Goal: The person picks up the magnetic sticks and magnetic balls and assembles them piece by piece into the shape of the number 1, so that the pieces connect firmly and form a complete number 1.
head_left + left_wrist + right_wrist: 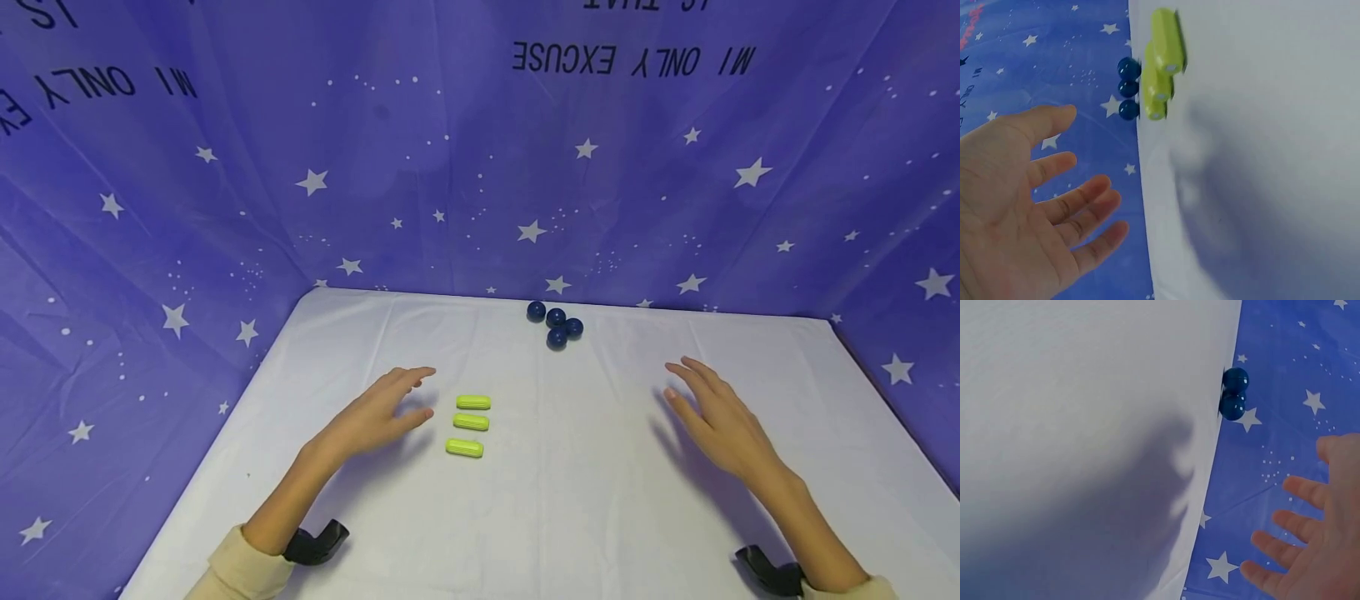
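Three yellow-green ribbed sticks lie in a column left of the table's middle: a far stick, a middle stick and a near stick. Just left of them hovers my left hand, fingers loosely extended and touching nothing; its palm shows in the left wrist view. My right hand is held over the right side, fingers spread and holding nothing. Several dark blue balls cluster at the table's back edge; in the right wrist view some balls overlap one another.
A white cloth covers the table. Behind it and at both sides hangs a purple-blue curtain with white stars and black lettering. Black straps with a protruding mount sit at both wrists, below beige sleeves.
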`<state>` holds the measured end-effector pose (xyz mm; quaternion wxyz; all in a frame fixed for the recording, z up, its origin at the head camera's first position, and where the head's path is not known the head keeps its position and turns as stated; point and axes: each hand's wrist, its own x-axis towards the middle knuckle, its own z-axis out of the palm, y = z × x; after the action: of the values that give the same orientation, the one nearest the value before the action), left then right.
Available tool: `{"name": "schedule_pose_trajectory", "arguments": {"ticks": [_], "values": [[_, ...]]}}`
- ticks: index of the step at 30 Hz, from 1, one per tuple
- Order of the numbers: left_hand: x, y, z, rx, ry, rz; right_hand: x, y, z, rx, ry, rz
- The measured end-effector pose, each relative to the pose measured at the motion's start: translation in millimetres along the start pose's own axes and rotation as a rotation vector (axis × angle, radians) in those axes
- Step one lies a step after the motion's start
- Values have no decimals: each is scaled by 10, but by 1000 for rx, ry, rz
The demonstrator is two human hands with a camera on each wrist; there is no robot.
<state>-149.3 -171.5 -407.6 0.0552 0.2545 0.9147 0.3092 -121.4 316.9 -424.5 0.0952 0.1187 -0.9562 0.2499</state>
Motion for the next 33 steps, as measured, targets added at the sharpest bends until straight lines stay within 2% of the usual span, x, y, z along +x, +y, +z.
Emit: {"name": "schedule_pose_trajectory", "arguments": {"ticks": [4,11,16,25,29,33], "values": [[26,25,85,-26,-14,32,48,-15,40,11,13,-19],[56,56,227,-25,-13,151,134,-4,139,56,41,-76],[66,81,309,-19,-31,184,205,5,202,98,61,-88],[75,133,428,-33,-46,207,381,5,353,229,68,-45],[87,150,473,-8,-51,227,466,-12,422,313,15,12],[96,157,508,35,-66,219,551,-16,489,405,-56,70]]}}
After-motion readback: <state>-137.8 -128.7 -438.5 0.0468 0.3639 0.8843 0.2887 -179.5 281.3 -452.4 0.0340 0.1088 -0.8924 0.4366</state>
